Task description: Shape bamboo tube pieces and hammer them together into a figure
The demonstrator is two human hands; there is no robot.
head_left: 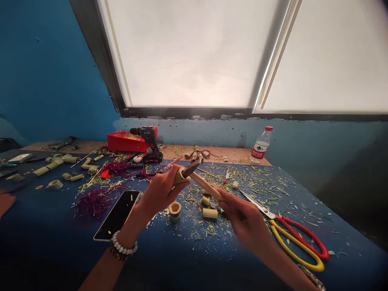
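Note:
My left hand (162, 190) is closed around a short bamboo ring (181, 176), held up over the blue table (169, 258). My right hand (242, 218) grips the pale wooden handle of a knife (203, 184); its dark blade reaches into the top of the ring. Below the hands lie cut bamboo pieces: a ring (175, 210) and a short tube (210, 213). A bead bracelet sits on my left wrist.
A phone (117, 215) lies left of my forearm. Red-and-yellow scissors (291, 236) lie at the right. A red drill (150, 142) and red box (127, 141) stand at the back, a water bottle (261, 145) by the wall. Another person's hand (5, 202) shows at the left edge.

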